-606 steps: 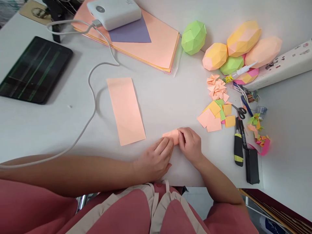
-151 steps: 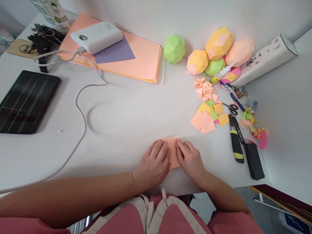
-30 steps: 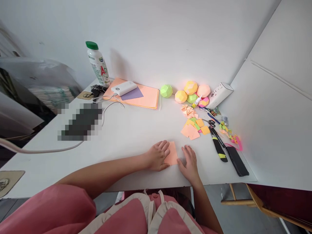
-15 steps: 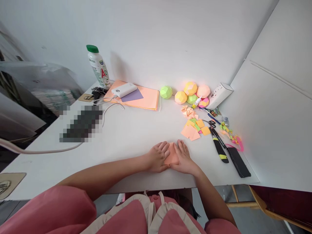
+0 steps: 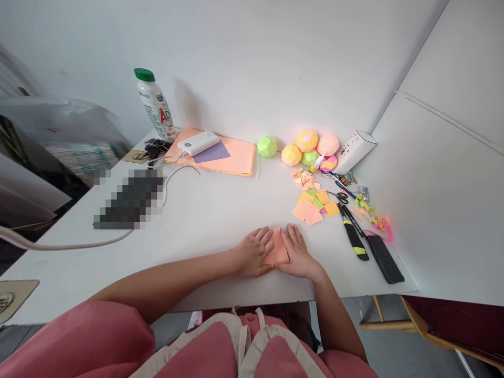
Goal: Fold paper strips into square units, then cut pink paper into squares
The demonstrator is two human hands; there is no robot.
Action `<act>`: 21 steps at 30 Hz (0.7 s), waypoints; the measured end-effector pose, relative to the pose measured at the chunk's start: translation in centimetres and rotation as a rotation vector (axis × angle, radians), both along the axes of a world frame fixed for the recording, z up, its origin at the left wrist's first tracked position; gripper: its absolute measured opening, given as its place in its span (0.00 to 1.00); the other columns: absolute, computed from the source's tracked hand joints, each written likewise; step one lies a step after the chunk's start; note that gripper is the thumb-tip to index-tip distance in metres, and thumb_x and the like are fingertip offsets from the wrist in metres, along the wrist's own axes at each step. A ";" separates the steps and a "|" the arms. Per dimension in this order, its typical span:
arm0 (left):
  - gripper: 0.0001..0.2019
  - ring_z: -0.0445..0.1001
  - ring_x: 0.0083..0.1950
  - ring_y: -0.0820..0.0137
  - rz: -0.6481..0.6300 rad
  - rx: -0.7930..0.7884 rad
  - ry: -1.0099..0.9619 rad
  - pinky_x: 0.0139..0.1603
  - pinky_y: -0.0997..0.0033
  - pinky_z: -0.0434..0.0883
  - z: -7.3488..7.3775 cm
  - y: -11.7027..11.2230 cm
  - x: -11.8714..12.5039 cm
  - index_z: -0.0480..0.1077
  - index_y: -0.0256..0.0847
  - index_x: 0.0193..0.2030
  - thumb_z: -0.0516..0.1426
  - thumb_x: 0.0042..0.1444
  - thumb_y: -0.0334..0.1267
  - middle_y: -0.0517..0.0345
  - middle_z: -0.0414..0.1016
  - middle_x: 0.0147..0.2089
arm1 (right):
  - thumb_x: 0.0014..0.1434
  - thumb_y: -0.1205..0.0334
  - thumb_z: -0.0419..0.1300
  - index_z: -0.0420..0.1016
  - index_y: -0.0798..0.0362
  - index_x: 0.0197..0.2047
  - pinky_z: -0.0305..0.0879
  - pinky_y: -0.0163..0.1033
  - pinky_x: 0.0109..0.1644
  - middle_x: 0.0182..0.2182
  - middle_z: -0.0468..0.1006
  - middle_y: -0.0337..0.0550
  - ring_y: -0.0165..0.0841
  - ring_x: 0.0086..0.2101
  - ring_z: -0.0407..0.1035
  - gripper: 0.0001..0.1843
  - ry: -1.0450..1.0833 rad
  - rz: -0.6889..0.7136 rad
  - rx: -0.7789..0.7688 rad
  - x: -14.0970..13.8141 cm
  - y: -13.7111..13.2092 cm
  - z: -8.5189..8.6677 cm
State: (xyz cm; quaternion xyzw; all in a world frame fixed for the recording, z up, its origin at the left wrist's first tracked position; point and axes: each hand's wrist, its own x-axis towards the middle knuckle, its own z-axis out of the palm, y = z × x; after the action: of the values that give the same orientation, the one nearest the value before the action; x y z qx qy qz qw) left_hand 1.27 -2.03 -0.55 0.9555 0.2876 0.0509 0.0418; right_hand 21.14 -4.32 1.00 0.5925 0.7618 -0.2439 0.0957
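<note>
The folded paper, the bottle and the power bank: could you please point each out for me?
folded paper [image 5: 277,248]: head view, on its uncovered middle.
bottle [image 5: 156,109]: head view, on its label.
power bank [image 5: 198,143]: head view, on its top face.

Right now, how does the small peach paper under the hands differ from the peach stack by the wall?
The small peach paper is smaller than the peach stack. It lies near the front edge, pressed by the left hand and right hand; the stack lies by the wall, bearing a power bank and a purple sheet. Both are peach and flat.
</note>
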 end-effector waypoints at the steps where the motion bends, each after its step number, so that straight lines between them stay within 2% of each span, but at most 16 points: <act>1: 0.31 0.57 0.64 0.44 -0.001 -0.006 0.002 0.61 0.52 0.54 0.0 0.0 0.0 0.67 0.26 0.50 0.49 0.58 0.57 0.30 0.63 0.59 | 0.51 0.46 0.59 0.28 0.56 0.70 0.24 0.53 0.68 0.68 0.18 0.53 0.43 0.64 0.10 0.56 0.003 -0.002 0.000 0.1 0.0 0.1; 8: 0.31 0.55 0.65 0.45 -0.012 -0.032 0.016 0.62 0.52 0.52 0.2 0.0 -0.1 0.67 0.26 0.52 0.49 0.58 0.57 0.32 0.63 0.61 | 0.52 0.48 0.59 0.27 0.50 0.70 0.27 0.55 0.67 0.68 0.20 0.48 0.44 0.65 0.12 0.54 0.032 -0.025 0.016 1.0 -0.1 0.4; 15: 0.32 0.54 0.65 0.45 -0.006 -0.047 0.039 0.62 0.53 0.52 0.6 -0.1 -0.1 0.66 0.26 0.53 0.48 0.58 0.57 0.32 0.60 0.62 | 0.52 0.52 0.59 0.30 0.52 0.70 0.27 0.53 0.68 0.69 0.22 0.48 0.41 0.65 0.13 0.53 0.056 -0.081 0.018 2.2 -0.3 0.5; 21: 0.33 0.55 0.65 0.44 -0.001 -0.022 0.035 0.62 0.53 0.53 0.1 0.0 0.0 0.67 0.26 0.53 0.48 0.58 0.58 0.31 0.61 0.62 | 0.53 0.57 0.57 0.31 0.48 0.70 0.32 0.54 0.68 0.69 0.23 0.45 0.40 0.66 0.16 0.49 0.135 -0.057 0.059 3.3 -0.6 0.3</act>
State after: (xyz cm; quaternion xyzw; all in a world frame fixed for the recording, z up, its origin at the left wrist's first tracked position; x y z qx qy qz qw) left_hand 1.25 -2.06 -0.47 0.9558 0.2883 0.0310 0.0475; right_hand 24.43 -4.91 1.26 0.5987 0.7562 -0.2634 0.0195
